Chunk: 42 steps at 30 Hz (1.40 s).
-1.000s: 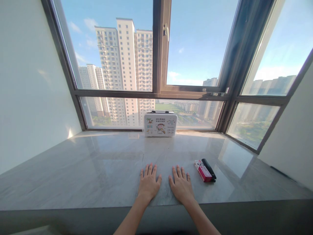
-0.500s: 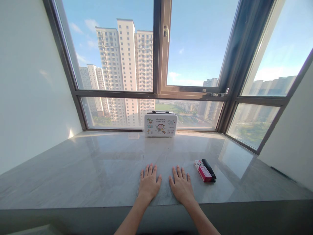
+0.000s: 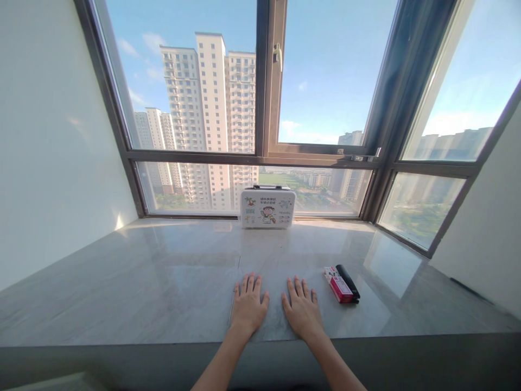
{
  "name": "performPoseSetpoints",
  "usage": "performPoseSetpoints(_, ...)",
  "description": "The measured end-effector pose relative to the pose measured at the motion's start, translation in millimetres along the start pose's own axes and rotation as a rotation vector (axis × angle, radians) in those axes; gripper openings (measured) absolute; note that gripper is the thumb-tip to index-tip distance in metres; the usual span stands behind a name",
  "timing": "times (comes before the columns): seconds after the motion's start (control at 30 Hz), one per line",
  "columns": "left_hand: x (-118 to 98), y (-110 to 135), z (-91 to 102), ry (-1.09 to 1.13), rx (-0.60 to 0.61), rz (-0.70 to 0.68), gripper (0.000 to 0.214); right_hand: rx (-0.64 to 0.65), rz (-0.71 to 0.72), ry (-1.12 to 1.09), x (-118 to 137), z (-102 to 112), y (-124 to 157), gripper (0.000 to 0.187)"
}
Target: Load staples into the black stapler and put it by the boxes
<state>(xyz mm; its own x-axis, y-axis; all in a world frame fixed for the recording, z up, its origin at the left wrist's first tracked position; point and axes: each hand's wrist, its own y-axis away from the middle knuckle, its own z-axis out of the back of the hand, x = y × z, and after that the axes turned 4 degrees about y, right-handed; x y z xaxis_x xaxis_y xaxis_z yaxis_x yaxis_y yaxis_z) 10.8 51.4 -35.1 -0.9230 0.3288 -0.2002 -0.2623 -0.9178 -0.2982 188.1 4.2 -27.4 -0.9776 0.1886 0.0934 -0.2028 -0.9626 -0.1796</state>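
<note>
Left hand and right hand spread flat, empty, pink-and-white box at the latter's two o'clock, slim black stapler alongside

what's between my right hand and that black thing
In the head view, a pink-and-white box lies between your right hand and the black thing.

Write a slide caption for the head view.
Left hand and right hand lie flat on a grey sill, pink-and-white box nearby, white case beyond.
</note>
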Motion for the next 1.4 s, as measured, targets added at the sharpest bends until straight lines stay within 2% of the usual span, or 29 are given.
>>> performPoseSetpoints(0.2, 0.2, 1.1, -1.8, -0.001, -0.004, -0.002, 0.063, -0.040, 0.023, 0.001, -1.2, -3.5, 0.4, 0.062)
performPoseSetpoints(0.97, -0.8, 5.9, 0.9, 0.016, 0.003, 0.000, 0.062, -0.039, 0.022, 0.012, -2.0, -5.8, 3.1, 0.062)
performPoseSetpoints(1.4, 1.3, 7.4, -4.6, -0.017, -0.017, -0.008, 0.063, -0.047, 0.029, 0.009, -2.2, -7.1, 4.6, 0.062)
